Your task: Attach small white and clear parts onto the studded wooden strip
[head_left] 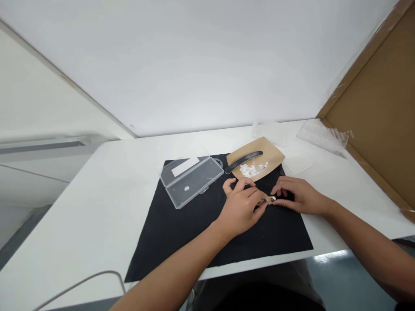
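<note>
My left hand point(243, 207) pinches a small gold-toned piece point(269, 200) with shiny silvery bits on it, just above the black mat point(188, 233). My right hand point(301, 196) reaches in from the right, its thumb tip at the other end of the same piece. Fingers cover most of it, so its exact kind cannot be made out. Behind my hands lies a brown paper sheet point(272, 153) bearing a pile of small white bits point(249, 169) and a dark curved strip point(244, 161).
An open clear plastic case point(191, 190) with a white label point(185, 166) rests at the mat's upper left. A white dotted sheet point(297, 163) and a clear plastic packet point(322, 134) lie right on the white table point(106, 194). A cardboard panel point(376, 116) stands far right; a cable point(81, 280) runs lower left.
</note>
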`<state>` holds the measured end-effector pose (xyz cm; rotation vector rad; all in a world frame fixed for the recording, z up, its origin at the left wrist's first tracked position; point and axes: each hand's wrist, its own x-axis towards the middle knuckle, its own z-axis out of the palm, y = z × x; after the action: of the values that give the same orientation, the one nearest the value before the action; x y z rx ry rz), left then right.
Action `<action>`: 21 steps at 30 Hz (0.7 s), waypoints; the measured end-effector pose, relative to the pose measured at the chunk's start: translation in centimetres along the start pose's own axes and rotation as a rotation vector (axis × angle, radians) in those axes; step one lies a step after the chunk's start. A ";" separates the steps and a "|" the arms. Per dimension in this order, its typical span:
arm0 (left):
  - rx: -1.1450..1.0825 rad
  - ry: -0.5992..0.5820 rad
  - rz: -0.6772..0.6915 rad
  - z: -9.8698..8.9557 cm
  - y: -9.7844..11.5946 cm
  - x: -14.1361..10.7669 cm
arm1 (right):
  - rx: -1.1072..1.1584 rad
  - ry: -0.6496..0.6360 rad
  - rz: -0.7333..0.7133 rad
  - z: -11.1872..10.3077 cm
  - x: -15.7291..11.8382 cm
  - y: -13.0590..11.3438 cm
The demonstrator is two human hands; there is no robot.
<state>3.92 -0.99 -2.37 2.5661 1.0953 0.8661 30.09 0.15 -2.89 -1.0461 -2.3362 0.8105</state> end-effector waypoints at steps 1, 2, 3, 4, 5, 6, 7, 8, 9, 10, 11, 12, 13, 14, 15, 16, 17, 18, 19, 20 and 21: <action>0.001 0.002 -0.005 0.0 0.0 0.0 | -0.009 -0.001 -0.002 0.1 0.0 0.0; 0.000 0.003 -0.008 0.1 0.0 0.0 | -0.017 -0.005 -0.006 0.1 0.0 0.0; -0.001 0.005 -0.011 0.1 0.0 0.0 | -0.022 -0.007 -0.013 0.2 0.0 0.0; -0.002 0.007 -0.013 0.1 0.0 0.0 | -0.025 -0.008 -0.019 0.2 0.0 0.0; -0.002 0.009 -0.015 0.1 0.1 0.1 | -0.027 -0.007 -0.024 0.2 0.0 -0.1; -0.002 0.010 -0.016 0.1 0.1 0.1 | -0.028 -0.009 -0.027 0.2 0.0 -0.1; 0.000 0.009 -0.018 0.1 0.1 0.1 | -0.029 -0.011 -0.029 0.2 0.1 -0.2; 0.001 0.007 -0.019 0.1 0.1 0.1 | -0.030 -0.012 -0.029 0.2 0.1 -0.2; 0.002 0.006 -0.020 0.1 0.2 0.1 | -0.031 -0.012 -0.027 0.2 0.1 -0.3; 0.002 0.006 -0.021 0.1 0.2 0.1 | -0.032 -0.013 -0.024 0.2 0.1 -0.3; 0.002 0.006 -0.023 0.1 0.2 0.1 | -0.033 -0.013 -0.023 0.2 0.1 -0.3; 0.001 0.004 -0.023 0.1 0.2 0.1 | -0.034 -0.012 -0.023 0.1 0.2 -0.4; 0.001 0.001 -0.024 0.1 0.2 0.1 | -0.036 -0.012 -0.023 0.1 0.2 -0.4; 0.002 -0.002 -0.023 0.1 0.1 0.1 | -0.037 -0.012 -0.024 0.1 0.2 -0.4; 0.002 -0.008 -0.021 0.1 0.1 0.1 | -0.039 -0.013 -0.026 0.1 0.2 -0.5; 0.001 -0.012 -0.020 0.1 0.1 0.1 | -0.040 -0.013 -0.027 0.1 0.2 -0.5; -0.002 -0.016 -0.019 0.1 0.0 0.1 | -0.041 -0.015 -0.028 0.1 0.2 -0.5; -0.007 -0.019 -0.019 0.1 0.0 0.1 | -0.041 -0.016 -0.029 0.0 0.2 -0.6; -0.015 -0.023 -0.021 0.1 0.0 0.1 | -0.041 -0.018 -0.030 0.0 0.2 -0.6; -0.022 -0.026 -0.024 0.1 0.0 0.1 | -0.042 -0.020 -0.030 0.0 0.2 -0.6; -0.029 -0.028 -0.029 0.1 0.1 0.1 | -0.042 -0.021 -0.029 0.0 0.2 -0.6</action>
<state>4.11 -0.94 -2.40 2.5244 1.1015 0.8308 29.67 -0.06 -2.46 -1.0238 -2.3893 0.7683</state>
